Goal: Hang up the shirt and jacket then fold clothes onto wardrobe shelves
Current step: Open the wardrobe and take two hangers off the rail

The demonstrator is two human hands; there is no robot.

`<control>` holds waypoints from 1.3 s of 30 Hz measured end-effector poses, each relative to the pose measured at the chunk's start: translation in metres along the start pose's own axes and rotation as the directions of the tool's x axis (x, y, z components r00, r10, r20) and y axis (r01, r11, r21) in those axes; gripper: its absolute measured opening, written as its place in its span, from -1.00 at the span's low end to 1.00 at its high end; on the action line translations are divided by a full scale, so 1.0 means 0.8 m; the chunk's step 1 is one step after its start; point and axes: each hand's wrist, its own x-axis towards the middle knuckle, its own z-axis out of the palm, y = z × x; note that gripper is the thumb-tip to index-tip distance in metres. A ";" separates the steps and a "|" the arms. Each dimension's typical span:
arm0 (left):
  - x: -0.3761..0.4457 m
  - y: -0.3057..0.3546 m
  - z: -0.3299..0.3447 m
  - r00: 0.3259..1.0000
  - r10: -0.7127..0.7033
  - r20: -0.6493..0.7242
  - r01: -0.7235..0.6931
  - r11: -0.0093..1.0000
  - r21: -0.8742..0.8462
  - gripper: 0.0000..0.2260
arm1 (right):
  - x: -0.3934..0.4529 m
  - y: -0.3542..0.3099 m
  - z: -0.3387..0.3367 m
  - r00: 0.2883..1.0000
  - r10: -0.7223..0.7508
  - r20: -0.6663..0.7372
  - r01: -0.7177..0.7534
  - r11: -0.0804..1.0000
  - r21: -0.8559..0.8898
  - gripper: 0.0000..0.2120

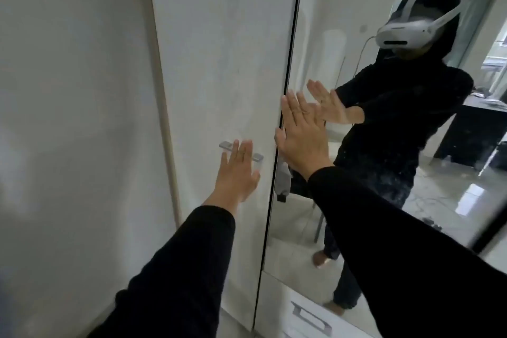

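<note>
- White wardrobe fronts fill the view: a plain white door point(219, 63) stands in the middle, with a mirrored door point(343, 186) just to its right and a pale panel point(68, 118) to its left.
- On the white door, a small metal handle point(258, 157) sits near the edge that meets the mirrored door.
- Left hand point(237, 170) lies flat and spread wide on the white door, fingers straight, covering the middle of the handle; it holds nothing.
- Right hand point(300, 134) is also flat with fingers spread, pressed on the mirrored door right at the seam with the white door, its thumb at the dark edge strip; it holds nothing.
- Both arms wear black sleeves point(384, 228).
- Inside the mirrored door, a reflection shows a person in black clothes wearing a white headset point(395, 33), one palm raised to the glass, feet bare on a glossy pale floor point(452, 200).
- Below the mirrored door, a white drawer front point(279, 307) carries a grey metal pull point(310, 318).
- A grey piece of cloth point(284, 182) shows in the reflection, low beside the seam; what garment it is cannot be told.
- Both wardrobe doors appear closed, so no shelves and no shirt or jacket show.
</note>
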 end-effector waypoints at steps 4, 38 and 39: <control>0.024 0.012 0.016 0.984 -0.081 0.158 0.075 0.996 0.041 -0.38 | 0.020 0.019 0.025 0.999 -0.049 -0.002 0.049 0.991 -0.127 -0.36; -0.046 -0.051 0.007 0.940 -0.338 -0.040 0.331 0.936 -0.124 -0.07 | 0.005 -0.060 0.028 0.914 -0.312 -0.261 0.333 0.942 0.040 -0.51; -0.056 -0.065 0.005 0.941 -0.332 -0.061 0.322 0.937 -0.136 -0.09 | 0.003 -0.074 0.024 0.906 -0.329 -0.267 0.353 0.935 0.046 -0.51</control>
